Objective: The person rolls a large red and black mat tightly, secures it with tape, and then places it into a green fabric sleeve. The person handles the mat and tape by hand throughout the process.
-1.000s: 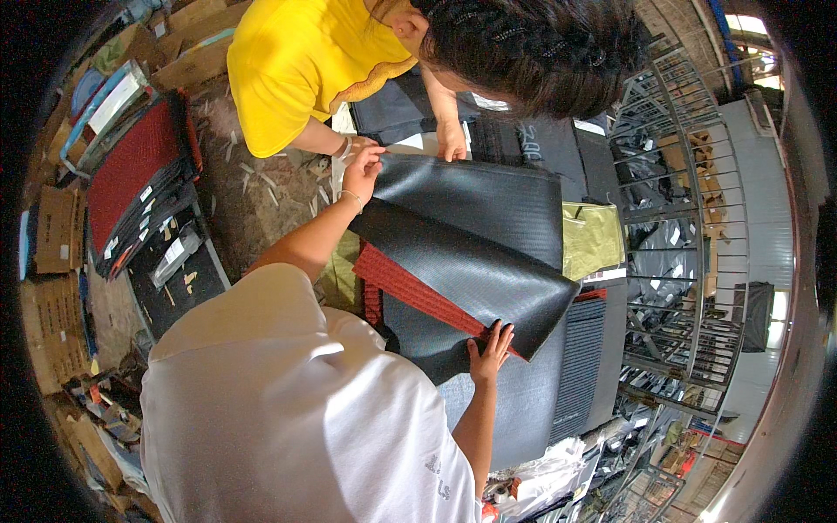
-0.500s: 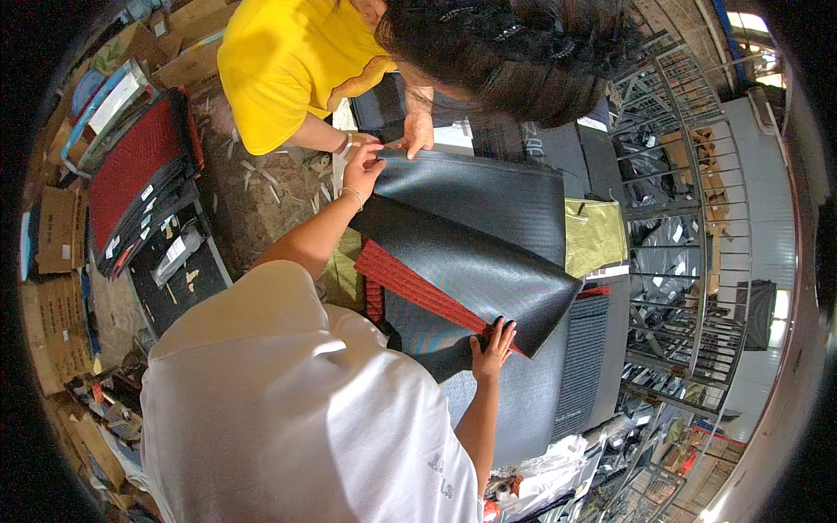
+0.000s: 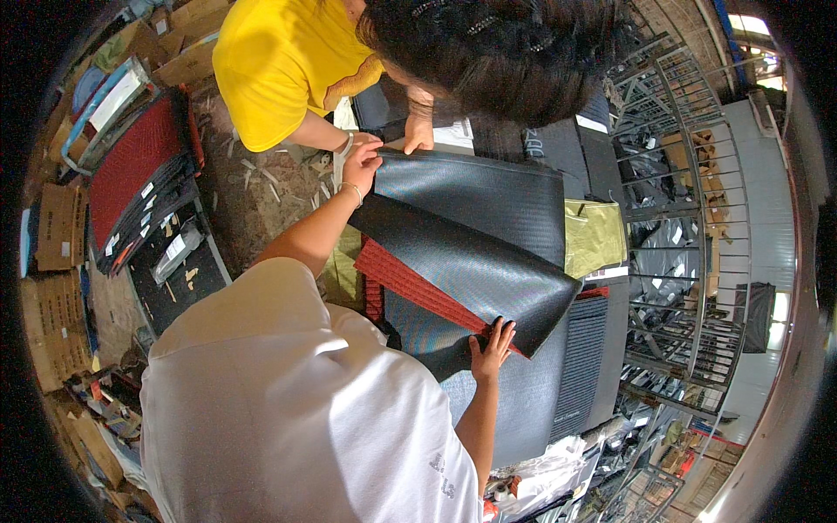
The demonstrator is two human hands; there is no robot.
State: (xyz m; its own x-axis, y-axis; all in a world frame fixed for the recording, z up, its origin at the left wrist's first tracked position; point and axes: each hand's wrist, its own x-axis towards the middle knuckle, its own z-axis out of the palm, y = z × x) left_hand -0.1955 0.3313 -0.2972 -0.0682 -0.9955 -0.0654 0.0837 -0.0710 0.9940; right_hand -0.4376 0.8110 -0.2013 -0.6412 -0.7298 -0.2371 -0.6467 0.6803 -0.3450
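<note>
Metal rack (image 3: 700, 218) to your right, part-folded black-and-red mat (image 3: 471, 235) atop other mats (image 3: 514, 427), your left hand (image 3: 359, 164) pinching its far corner, right hand (image 3: 493, 347) fingers-apart on its near edge: likely folding, next calling for aligned edges.

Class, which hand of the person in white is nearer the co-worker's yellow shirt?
Left. The left hand is close by, at the far left corner of the black mat; the right hand rests at its near side, farther from the yellow shirt.
</note>
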